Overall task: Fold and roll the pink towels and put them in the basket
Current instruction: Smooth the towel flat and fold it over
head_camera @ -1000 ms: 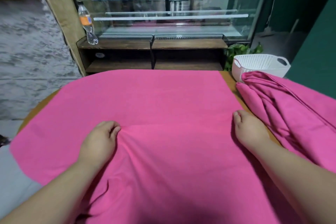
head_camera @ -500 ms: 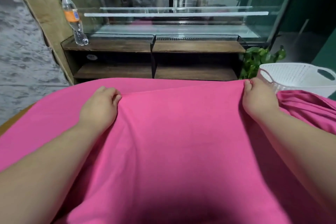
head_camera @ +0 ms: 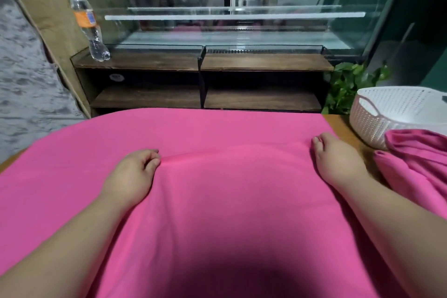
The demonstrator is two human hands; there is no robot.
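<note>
Bottle [head_camera: 88, 26] on shelf [head_camera: 150, 62], plant [head_camera: 346, 87] beside basket [head_camera: 372, 124]

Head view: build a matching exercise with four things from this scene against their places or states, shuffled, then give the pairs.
1 water bottle
2 basket
3 plant
4 spread towel

A pinched by left hand and right hand
B standing on the wooden shelf
C at the far right corner of the table
D green, between shelf and basket

Pairs: 1-B, 2-C, 3-D, 4-A
</note>
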